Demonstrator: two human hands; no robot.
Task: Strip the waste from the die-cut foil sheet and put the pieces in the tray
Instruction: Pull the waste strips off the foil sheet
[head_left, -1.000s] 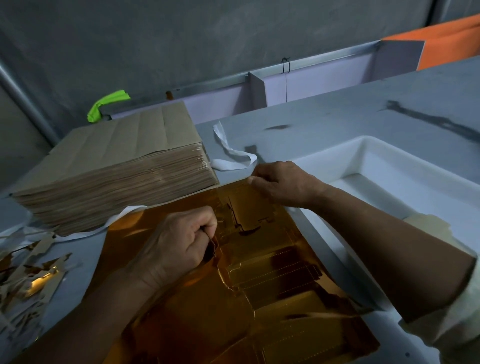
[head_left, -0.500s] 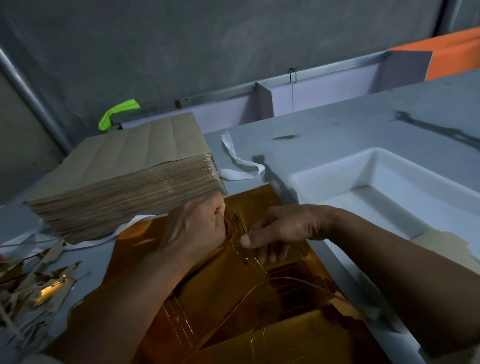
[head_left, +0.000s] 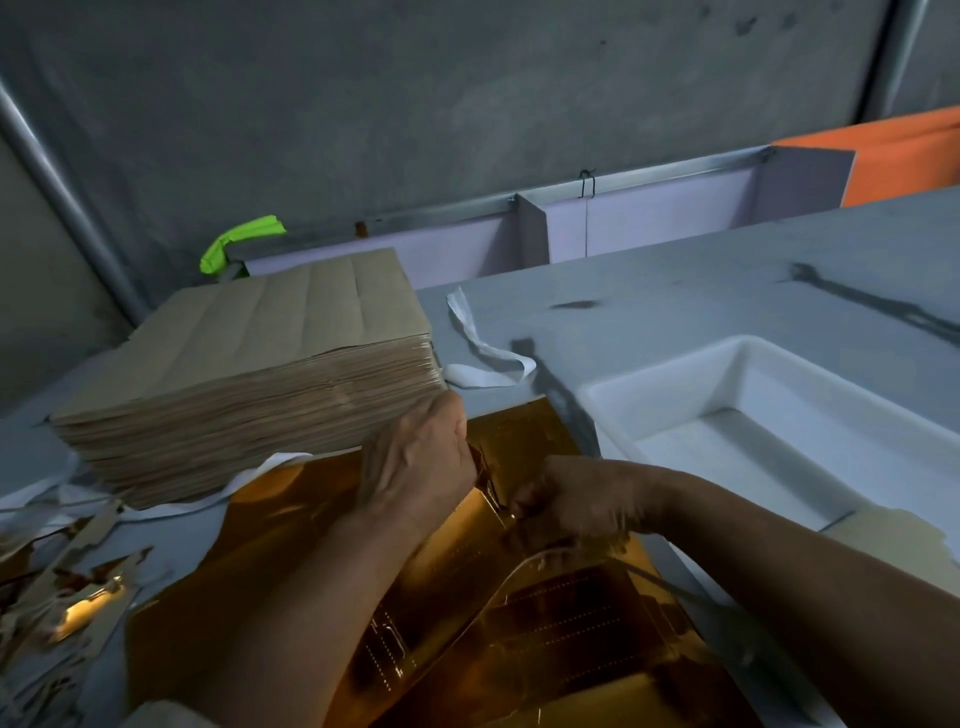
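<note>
Left hand, right hand: fingers curled, seemingly pinching one foil sheet; one tray beside.

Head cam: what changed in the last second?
The left hand, gripping the shiny gold die-cut foil sheet, moved away from the person toward the tall stack of brown paper sheets. The right hand left the sheet's far edge, came back to the middle and now pinches the foil beside the left hand; the foil there has lifted. Stack and white plastic tray unchanged.
</note>
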